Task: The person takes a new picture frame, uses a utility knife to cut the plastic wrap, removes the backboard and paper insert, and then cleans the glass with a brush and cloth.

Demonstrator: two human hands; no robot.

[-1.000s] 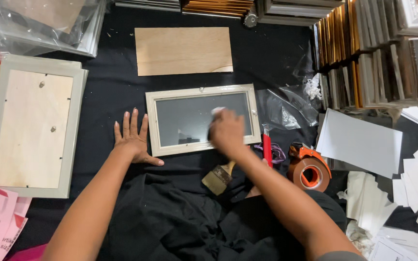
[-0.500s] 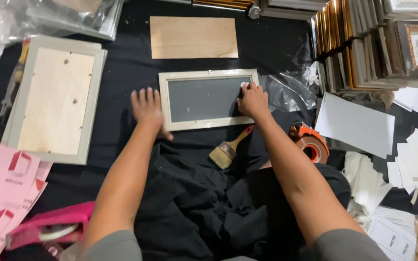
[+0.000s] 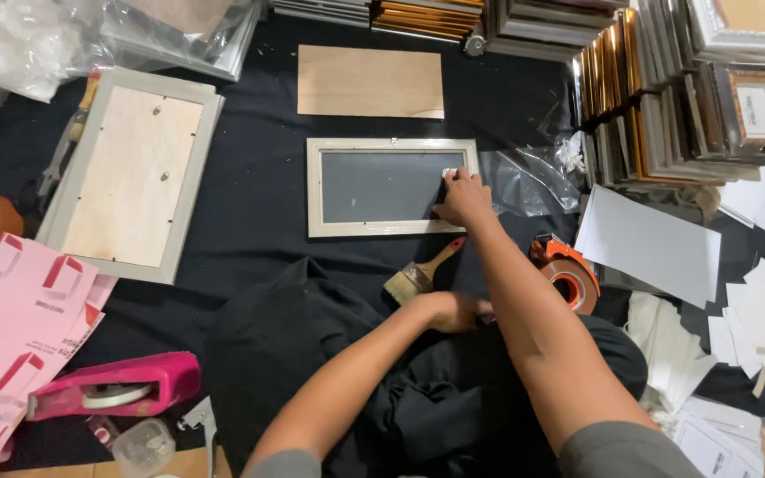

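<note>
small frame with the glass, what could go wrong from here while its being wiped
The right hand presses a small white pad on the glass of the small frame; hard pressure might crack it or smear it. The left hand reaches under the right arm by the paintbrush, so it could bump the frame.

A black cloth (image 3: 250, 257) covers the work surface, crowded at its edges: stacked gold and silver frames (image 3: 666, 97) upper right, white card sheets (image 3: 644, 243) beside them, crumpled clear plastic (image 3: 19, 35) upper left, pink packets (image 3: 11, 336) and a pink tape dispenser (image 3: 108, 389) lower left, under even indoor light
</note>
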